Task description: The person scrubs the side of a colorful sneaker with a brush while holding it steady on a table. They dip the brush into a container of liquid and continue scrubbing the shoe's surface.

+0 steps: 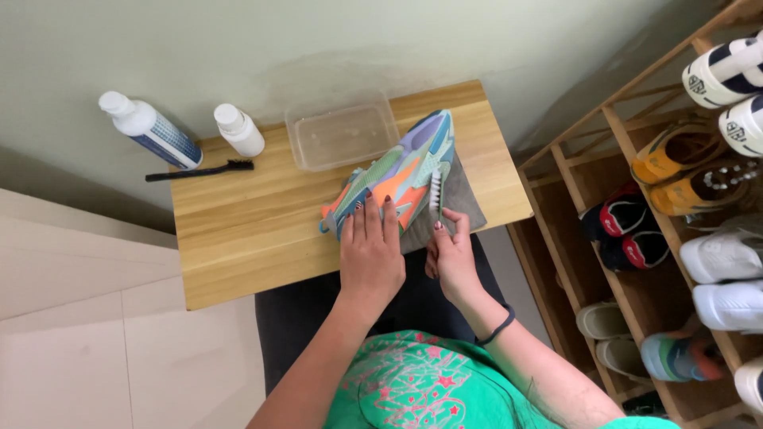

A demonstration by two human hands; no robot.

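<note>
The fingers point(455, 225) of the right hand point(453, 258) pinched a white brush point(435, 191) against the side of the colourful shoe point(397, 172), which lay on a grey cloth point(467, 199) on the wooden table point(262, 230); the left hand point(369, 250) lay flat, pressing it down. Scrubbing seemed underway, not finished. The clear tub point(342, 137) looked nearly empty; two white bottles point(151, 129) stood capped, a black brush point(199, 171) unused.

Sneaker point(401, 173) on cloth point(465, 199) on table point(238, 230); tub point(342, 137) behind; bottles point(151, 129) far left.
</note>
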